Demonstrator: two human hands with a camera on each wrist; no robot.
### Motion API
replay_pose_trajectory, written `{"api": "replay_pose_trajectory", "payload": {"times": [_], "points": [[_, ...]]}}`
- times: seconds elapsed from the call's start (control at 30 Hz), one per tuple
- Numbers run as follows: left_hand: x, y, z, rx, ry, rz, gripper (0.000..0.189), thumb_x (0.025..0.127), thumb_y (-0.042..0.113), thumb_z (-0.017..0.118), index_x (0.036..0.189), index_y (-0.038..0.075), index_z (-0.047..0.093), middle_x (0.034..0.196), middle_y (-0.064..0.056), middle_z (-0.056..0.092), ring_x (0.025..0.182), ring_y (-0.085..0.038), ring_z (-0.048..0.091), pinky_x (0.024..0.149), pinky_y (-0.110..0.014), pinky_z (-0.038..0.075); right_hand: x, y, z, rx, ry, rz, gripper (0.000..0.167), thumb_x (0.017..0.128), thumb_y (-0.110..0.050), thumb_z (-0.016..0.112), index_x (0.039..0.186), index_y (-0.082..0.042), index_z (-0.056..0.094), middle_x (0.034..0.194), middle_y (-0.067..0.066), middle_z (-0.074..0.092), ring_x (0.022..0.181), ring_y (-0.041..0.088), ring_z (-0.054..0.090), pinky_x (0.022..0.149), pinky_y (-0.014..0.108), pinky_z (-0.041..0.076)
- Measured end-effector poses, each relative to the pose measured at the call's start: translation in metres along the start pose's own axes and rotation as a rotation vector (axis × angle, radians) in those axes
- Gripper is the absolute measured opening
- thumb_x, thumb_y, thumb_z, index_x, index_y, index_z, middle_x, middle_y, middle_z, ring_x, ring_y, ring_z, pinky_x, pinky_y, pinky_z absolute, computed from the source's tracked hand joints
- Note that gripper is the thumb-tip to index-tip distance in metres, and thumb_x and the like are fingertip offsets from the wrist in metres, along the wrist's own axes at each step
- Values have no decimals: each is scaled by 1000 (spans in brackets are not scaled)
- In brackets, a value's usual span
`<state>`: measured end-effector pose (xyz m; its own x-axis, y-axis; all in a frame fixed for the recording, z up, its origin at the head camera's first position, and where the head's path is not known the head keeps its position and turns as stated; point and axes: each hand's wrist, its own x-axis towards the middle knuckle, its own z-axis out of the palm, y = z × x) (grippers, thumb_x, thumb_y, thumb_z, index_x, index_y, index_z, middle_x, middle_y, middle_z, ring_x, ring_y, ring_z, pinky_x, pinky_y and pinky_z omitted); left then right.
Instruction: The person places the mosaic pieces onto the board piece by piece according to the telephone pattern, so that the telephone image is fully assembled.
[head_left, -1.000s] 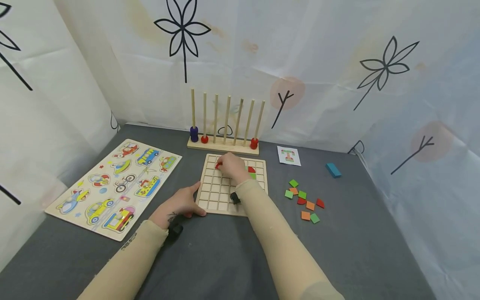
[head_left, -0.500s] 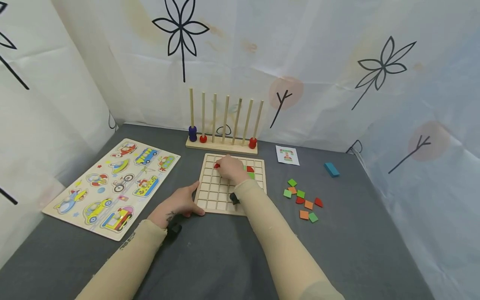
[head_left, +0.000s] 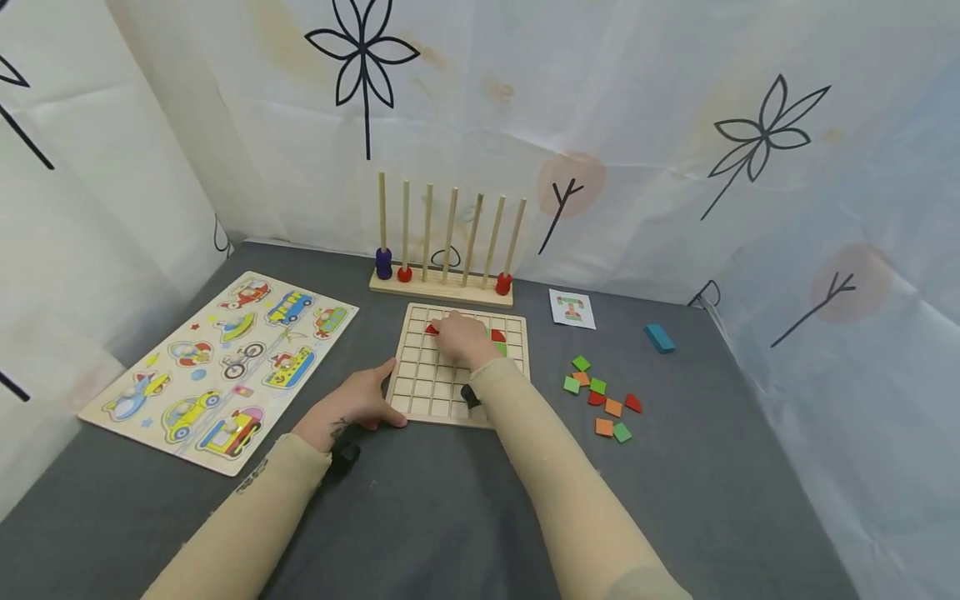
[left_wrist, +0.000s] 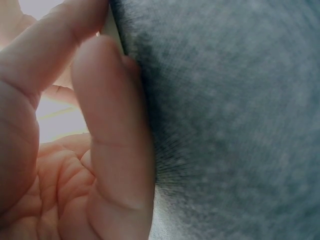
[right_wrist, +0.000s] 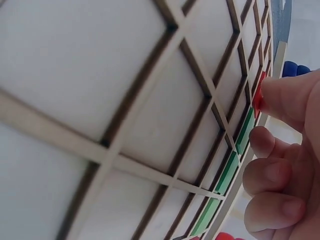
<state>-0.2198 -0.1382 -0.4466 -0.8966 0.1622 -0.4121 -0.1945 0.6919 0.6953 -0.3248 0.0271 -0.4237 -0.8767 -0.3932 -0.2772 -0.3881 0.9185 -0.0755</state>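
A wooden grid board (head_left: pixel 423 387) lies in front of the person. My left hand (head_left: pixel 358 400) spans its near left corner, forefinger against the left side and thumb at the front; in the left wrist view those fingers meet the board's thin edge (left_wrist: pixel 113 35). Over the upper rows, my right hand (head_left: pixel 462 340) holds a red quarter-round tile (right_wrist: pixel 258 97) at its fingertips, down in a cell, with the other fingers curled. Several green tiles (right_wrist: pixel 228 172) fill cells along the same row. A second red tile (head_left: pixel 498 336) shows right of the hand, which hides part of the row.
Loose green, orange and red tiles (head_left: pixel 613 408) lie right of the board. Behind them are a pattern card (head_left: pixel 572 309) and a blue block (head_left: pixel 660 338). A peg stand (head_left: pixel 442 287) with beads stands at the back. To the left lies a vehicle picture puzzle (head_left: pixel 217 367).
Both hands keep their places on the board, the right one still at the red tile. The whole scene shifts slightly left in the head view.
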Motion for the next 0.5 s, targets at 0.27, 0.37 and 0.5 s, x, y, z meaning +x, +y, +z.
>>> {"api": "replay_pose_trajectory", "payload": {"times": [0.27, 0.37, 0.5], "points": [[2, -2, 1, -2, -7, -1, 113, 65, 20, 84, 150, 10, 9, 74, -12, 56, 49, -17, 52, 50, -29, 46, -19, 21, -11, 329, 164, -26, 36, 96, -25, 46, 130, -17, 55, 122, 10, 54, 79, 18, 55, 59, 29, 42], [2, -2, 1, -6, -3, -10, 114, 65, 20, 84, 150, 11, 9, 73, -12, 55, 50, -17, 52, 50, -29, 46, -35, 40, -19, 506, 239, -23, 35, 95, -23, 49, 127, -13, 57, 113, 8, 59, 87, 18, 55, 70, 34, 45], [3, -3, 2, -6, 6, -4, 114, 64, 19, 85, 150, 11, 10, 84, -14, 57, 52, -18, 53, 51, -29, 46, -59, 79, -23, 666, 310, 9, 33, 93, -22, 53, 123, -10, 59, 110, 10, 60, 95, 24, 54, 78, 39, 45]]}}
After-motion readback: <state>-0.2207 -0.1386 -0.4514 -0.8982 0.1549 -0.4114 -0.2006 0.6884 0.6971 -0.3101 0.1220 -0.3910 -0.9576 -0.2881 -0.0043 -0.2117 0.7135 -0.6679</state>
